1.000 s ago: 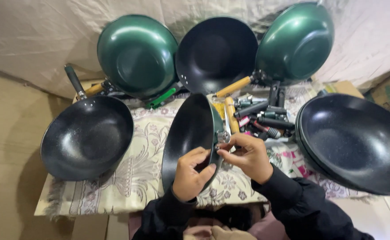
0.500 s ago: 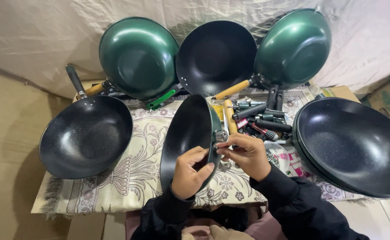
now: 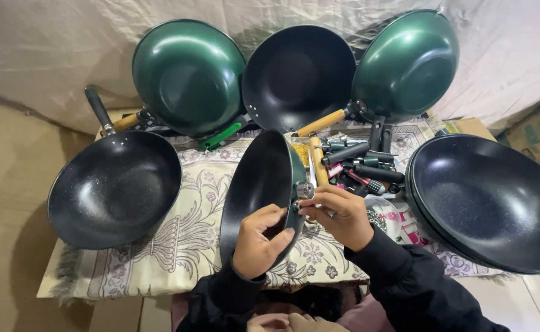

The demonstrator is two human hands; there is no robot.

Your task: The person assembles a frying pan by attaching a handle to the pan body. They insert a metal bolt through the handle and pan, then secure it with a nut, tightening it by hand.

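Observation:
My left hand (image 3: 259, 241) grips the lower rim of a black wok (image 3: 254, 184) with a green outside, held on edge in front of me. My right hand (image 3: 339, 215) pinches a small metal handle bracket (image 3: 303, 190) against the wok's right rim. Just beyond my right hand lies a pile of loose handles (image 3: 356, 161), wooden and black ones mixed.
A black wok with a black handle (image 3: 115, 187) lies at the left. Green woks (image 3: 187, 77) (image 3: 405, 64) and a black one (image 3: 299, 75) lean against the back cloth. Stacked black woks (image 3: 488, 200) sit at the right on a floral cloth (image 3: 184, 240). A cardboard box (image 3: 537, 132) stands far right.
My hands and the wok stay in place; the fingers of my right hand have shifted slightly at the bracket. The view has moved a little.

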